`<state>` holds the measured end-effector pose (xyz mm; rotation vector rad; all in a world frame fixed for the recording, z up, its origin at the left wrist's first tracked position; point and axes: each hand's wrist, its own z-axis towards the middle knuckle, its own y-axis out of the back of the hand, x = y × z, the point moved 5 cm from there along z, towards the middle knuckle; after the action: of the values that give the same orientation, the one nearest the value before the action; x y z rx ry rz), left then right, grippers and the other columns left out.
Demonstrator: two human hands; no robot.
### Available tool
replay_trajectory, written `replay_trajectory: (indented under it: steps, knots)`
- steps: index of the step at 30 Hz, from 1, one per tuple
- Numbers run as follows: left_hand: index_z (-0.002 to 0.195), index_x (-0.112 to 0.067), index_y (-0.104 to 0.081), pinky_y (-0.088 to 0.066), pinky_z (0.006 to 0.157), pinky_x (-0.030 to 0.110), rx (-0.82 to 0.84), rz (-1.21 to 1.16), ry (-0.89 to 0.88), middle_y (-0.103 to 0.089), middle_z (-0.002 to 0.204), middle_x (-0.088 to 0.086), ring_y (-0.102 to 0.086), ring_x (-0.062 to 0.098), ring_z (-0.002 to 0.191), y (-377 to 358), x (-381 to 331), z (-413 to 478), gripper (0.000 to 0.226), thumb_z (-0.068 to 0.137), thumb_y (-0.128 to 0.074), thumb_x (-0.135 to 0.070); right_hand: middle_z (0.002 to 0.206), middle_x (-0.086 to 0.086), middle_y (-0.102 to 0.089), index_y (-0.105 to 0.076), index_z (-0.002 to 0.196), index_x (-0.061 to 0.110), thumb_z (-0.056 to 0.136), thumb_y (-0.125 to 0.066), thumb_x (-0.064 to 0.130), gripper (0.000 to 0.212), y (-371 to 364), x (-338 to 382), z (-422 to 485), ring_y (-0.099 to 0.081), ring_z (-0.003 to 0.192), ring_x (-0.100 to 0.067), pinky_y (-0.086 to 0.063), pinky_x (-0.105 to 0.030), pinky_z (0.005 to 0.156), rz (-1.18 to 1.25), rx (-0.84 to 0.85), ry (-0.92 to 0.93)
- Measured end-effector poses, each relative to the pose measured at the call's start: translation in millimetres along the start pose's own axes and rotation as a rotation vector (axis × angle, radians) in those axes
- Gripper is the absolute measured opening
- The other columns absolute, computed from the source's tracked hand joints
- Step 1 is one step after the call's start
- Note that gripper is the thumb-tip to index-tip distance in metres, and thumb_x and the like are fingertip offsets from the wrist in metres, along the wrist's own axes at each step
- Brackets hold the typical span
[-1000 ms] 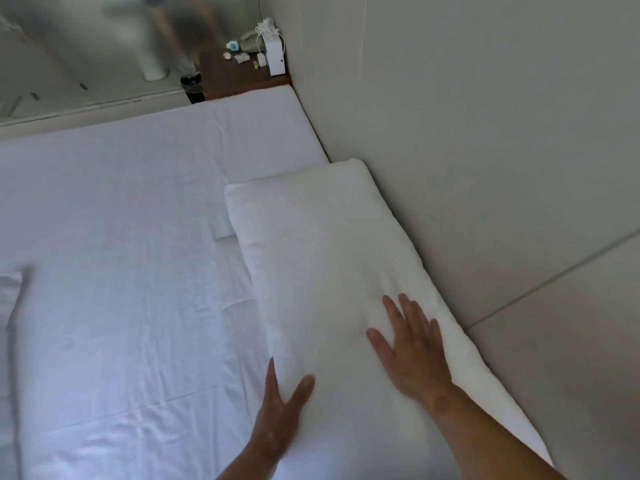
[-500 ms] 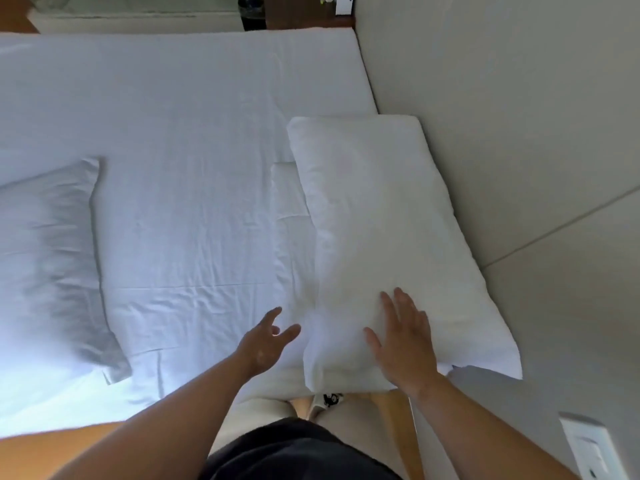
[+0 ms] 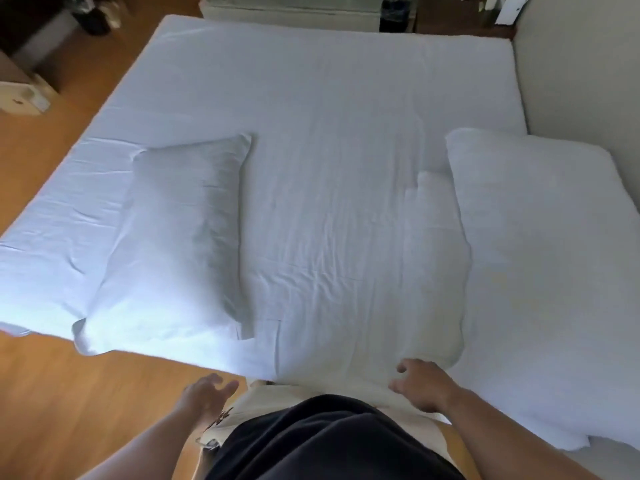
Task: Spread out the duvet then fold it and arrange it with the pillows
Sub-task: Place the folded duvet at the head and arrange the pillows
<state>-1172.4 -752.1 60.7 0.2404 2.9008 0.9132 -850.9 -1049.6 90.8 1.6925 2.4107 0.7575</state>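
Note:
A white bed fills the view. One white pillow lies at its near left, slightly overhanging the near edge. A second white pillow lies at the near right against the wall. Between them a white folded layer shows creases; I cannot tell whether it is the duvet. My left hand hovers off the bed's near edge, fingers apart, holding nothing. My right hand is over the near edge of the white layer beside the right pillow, fingers loosely curled, empty.
A pale wall runs along the bed's right side. Wooden floor lies left and in front. A white box sits on the floor at far left. Dark items and a wooden stand are beyond the bed's far end.
Both hands have come off the right pillow and pulled back to the bed's near edge. The view has swung left, bringing the left pillow and the floor fully into sight.

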Motion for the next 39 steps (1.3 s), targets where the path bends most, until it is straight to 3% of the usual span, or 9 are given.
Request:
replay_trajectory:
  steps: [12,16,22,28,30,32,33,35,39]
  knots:
    - [0.135,-0.023,-0.054,-0.039,0.101,0.031,0.002,-0.117,0.088,-0.067,0.129,0.001,-0.057,0.023,0.123,204,159,191,0.054,0.094,-0.053,-0.058,0.109,0.0,-0.064,-0.063,0.12,0.023,0.085,-0.067,0.054,0.047,-5,304,104,-0.062,0.099,-0.018,-0.05,-0.032,0.09,0.163,0.075,-0.03]
    - [0.137,-0.024,-0.051,-0.037,0.104,0.034,-0.076,-0.121,0.087,-0.067,0.127,-0.001,-0.053,0.023,0.127,275,185,253,0.056,0.093,-0.051,-0.059,0.129,0.0,-0.062,-0.059,0.132,0.023,0.091,-0.062,0.048,0.048,10,402,152,-0.062,0.111,-0.019,-0.045,-0.028,0.088,0.084,0.075,0.047]
    - [0.151,-0.028,-0.035,-0.039,0.106,0.042,-0.233,-0.295,-0.003,-0.049,0.146,0.012,-0.049,0.032,0.131,341,169,357,0.081,0.086,-0.055,-0.07,0.14,-0.002,-0.053,-0.035,0.151,0.028,0.078,-0.065,0.065,0.088,15,485,252,-0.06,0.113,-0.023,-0.051,-0.038,0.096,0.215,0.022,0.042]
    - [0.151,-0.046,-0.023,-0.043,0.109,0.044,-0.147,-0.66,-0.087,-0.048,0.149,-0.009,-0.051,0.02,0.131,341,146,442,0.113,0.057,-0.068,-0.088,0.152,0.007,-0.042,-0.015,0.157,0.036,0.054,-0.074,0.083,0.127,9,525,324,-0.05,0.132,-0.021,-0.051,-0.044,0.092,0.547,0.022,-0.008]
    - [0.146,-0.054,-0.026,-0.046,0.106,0.046,-0.166,-0.703,-0.093,-0.055,0.141,-0.008,-0.057,0.02,0.126,336,153,462,0.113,0.049,-0.07,-0.091,0.139,0.012,-0.056,-0.027,0.152,0.033,0.063,-0.078,0.073,0.11,5,536,336,-0.063,0.115,-0.013,-0.052,-0.032,0.073,0.664,0.024,0.024]
    - [0.142,-0.055,-0.031,-0.049,0.103,0.047,-0.178,-0.739,-0.123,-0.06,0.134,-0.009,-0.06,0.02,0.12,331,154,466,0.105,0.051,-0.071,-0.089,0.122,0.009,-0.069,-0.05,0.135,0.031,0.079,-0.078,0.052,0.066,-1,547,345,-0.072,0.095,-0.006,-0.057,-0.026,0.064,0.809,0.036,0.127]
    - [0.138,-0.055,-0.037,-0.05,0.101,0.047,-0.182,-0.772,-0.147,-0.065,0.127,-0.01,-0.063,0.019,0.116,328,153,463,0.096,0.055,-0.072,-0.086,0.118,0.006,-0.072,-0.057,0.128,0.028,0.083,-0.078,0.043,0.052,-5,554,347,-0.073,0.095,-0.006,-0.06,-0.027,0.074,0.865,0.043,0.188]
    - [0.13,-0.052,-0.048,-0.053,0.098,0.044,-0.192,-0.849,-0.191,-0.07,0.115,-0.012,-0.068,0.015,0.105,326,140,446,0.077,0.062,-0.072,-0.078,0.118,0.002,-0.074,-0.063,0.127,0.022,0.076,-0.085,0.041,0.059,-12,564,346,-0.071,0.106,-0.013,-0.054,-0.038,0.1,0.914,0.023,0.265]
    - [0.138,-0.039,-0.052,-0.05,0.083,0.024,-0.219,-0.886,-0.221,-0.067,0.117,-0.01,-0.066,0.011,0.097,327,108,400,0.071,0.074,-0.073,-0.061,0.123,0.0,-0.071,-0.06,0.134,0.019,0.06,-0.096,0.04,0.086,-9,572,324,-0.068,0.115,-0.02,-0.05,-0.046,0.104,0.975,0.005,0.324]
